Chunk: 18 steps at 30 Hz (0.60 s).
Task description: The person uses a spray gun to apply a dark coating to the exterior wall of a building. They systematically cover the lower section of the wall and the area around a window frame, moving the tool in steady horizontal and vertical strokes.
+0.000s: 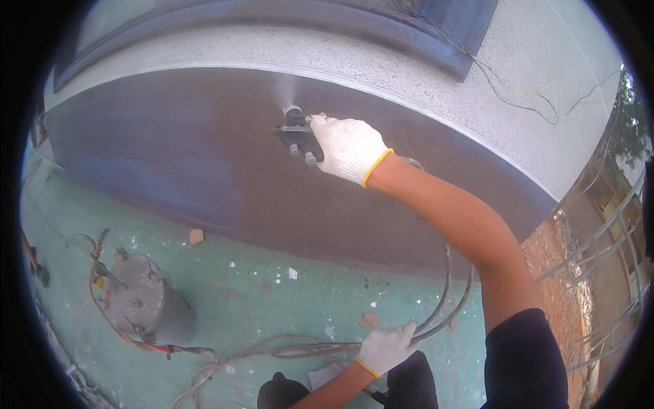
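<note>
My right hand (352,145), in a white knit glove with a yellow cuff, grips a dark paint spray gun (301,138) with metal knobs. Its nozzle points up the wall, and a pale mist (286,89) comes from it. The gun is in front of a brown lower wall panel (286,204), which has a bluish sheen at left. Lower down, my gloved left hand (387,348) is closed around a pair of grey hoses (447,314). The hoses loop up behind my right forearm, which hides part of them.
A lidded metal pressure pot (148,299) with hoses stands on the paint-spotted green floor (245,301). Two brownish chips (196,236) lie there. Above the panel run a white ledge (230,64), speckled wall and dark frame (332,25) with loose wires (490,76). Metal bars (608,240) are at right.
</note>
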### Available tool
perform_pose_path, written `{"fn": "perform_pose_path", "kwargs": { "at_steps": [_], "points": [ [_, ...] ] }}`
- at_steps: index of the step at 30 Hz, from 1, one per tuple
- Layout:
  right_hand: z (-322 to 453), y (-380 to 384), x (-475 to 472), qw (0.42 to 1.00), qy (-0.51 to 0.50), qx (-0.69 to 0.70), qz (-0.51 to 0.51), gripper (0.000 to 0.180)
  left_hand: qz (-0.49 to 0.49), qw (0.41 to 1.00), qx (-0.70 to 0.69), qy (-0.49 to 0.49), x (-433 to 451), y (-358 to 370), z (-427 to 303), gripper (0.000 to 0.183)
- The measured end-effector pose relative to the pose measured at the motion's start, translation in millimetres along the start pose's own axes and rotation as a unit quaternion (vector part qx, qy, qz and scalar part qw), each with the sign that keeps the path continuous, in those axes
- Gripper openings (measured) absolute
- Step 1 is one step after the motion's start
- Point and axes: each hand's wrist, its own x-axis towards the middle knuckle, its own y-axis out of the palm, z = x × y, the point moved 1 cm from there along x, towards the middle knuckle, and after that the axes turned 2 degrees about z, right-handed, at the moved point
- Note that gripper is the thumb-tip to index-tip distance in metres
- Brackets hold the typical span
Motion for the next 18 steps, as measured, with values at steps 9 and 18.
{"fn": "perform_pose_path", "kwargs": {
  "at_steps": [9, 18],
  "points": [
    [81.2, -4.7, 93.5, 0.995, -0.097, 0.003, -0.039, 0.031, -0.087, 0.994, -0.008, -0.065, 12.5, -31.7, 12.7, 0.036],
    [15.6, -12.1, 49.6, 0.991, -0.037, -0.075, -0.1, 0.029, -0.105, 0.994, -0.024, -0.008, 15.0, -34.6, -4.4, 0.032]
  ]
}}
